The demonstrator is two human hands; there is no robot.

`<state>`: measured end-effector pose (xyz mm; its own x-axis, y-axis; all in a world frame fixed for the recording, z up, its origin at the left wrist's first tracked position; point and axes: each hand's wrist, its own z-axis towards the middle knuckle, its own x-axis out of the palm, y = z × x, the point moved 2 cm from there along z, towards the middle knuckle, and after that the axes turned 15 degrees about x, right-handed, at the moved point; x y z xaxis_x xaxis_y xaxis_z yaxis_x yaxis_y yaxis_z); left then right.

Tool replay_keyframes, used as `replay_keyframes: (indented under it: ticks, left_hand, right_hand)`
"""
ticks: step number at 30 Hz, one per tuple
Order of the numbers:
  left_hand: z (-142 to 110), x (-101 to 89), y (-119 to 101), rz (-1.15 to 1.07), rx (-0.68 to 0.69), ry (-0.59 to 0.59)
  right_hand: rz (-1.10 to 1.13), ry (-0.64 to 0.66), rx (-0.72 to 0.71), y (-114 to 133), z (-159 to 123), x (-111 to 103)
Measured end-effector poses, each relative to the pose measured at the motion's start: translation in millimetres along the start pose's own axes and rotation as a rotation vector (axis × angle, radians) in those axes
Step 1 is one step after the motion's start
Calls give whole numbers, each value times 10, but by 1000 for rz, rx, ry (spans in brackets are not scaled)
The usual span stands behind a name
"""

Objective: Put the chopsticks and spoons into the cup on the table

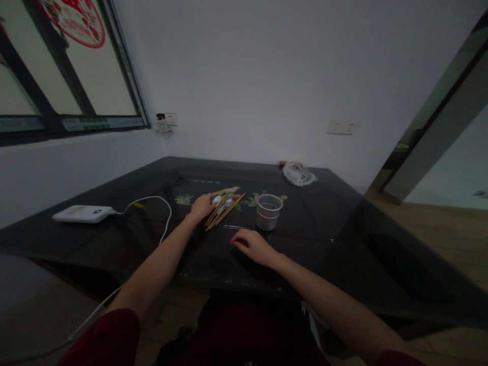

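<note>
Slim wooden chopsticks [231, 209] and silvery spoons [229, 202]: slanting away rightward, against the nearer left hand [202, 206]; grip's closure unclear. Right hand [254, 245]: loosely curled, empty, near clear plastic cup [267, 220].

Set on the head, facing forward and down across a dark table [312, 234].
Looks from close above the near edge; takes in the tabletop across the middle, pale wall [244, 81] at upper centre, window [102, 76] at upper left and floor [438, 223] at right.

No text, label or number is legible.
</note>
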<state>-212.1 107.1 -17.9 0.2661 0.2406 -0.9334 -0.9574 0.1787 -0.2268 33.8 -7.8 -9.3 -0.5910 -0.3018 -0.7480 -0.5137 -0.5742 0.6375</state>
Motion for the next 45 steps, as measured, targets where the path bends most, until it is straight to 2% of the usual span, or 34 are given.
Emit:
replay_keyframes:
  ticks: [5,18,21,24,26,28,30,33,36,41,45]
  left_hand:
    - [-7,21,-27,73,23,33]
    - [-86,-26,-136,92,-47,59]
    - [-95,-86,-142,105,-29,-3]
    - [-79,-199,-205,80,52,-153]
    - [-66,-270,-334,-19,140,-237]
    - [-66,-302,-541,-197,237,-260]
    - [-85,-274,-791,-425,310,-205]
    - [-147,-143,-1145,-757,417,-44]
    - [-198,-1,-1370,-973,497,34]
    - [-199,137,-1593,-1096,481,82]
    - [-227,228,-1730,-1059,397,54]
  right_hand:
    - [-12,-2,-5,7,1,3]
    - [-21,3,-6,9,1,-5]
    - [-27,5,-5,14,-1,-8]
    - [-25,2,-18,16,-4,-10]
    - [-31,-5,-22,15,-6,-10]
    - [-35,-12,-20,20,-9,-17]
    - [-20,-8,-32,39,-14,-41]
    - [32,-27,-62,87,-25,-127]
    - [97,-113,-95,121,-29,-251]
    - [168,-207,-107,107,-39,-369]
    - [155,-134,-80,96,-51,-318]
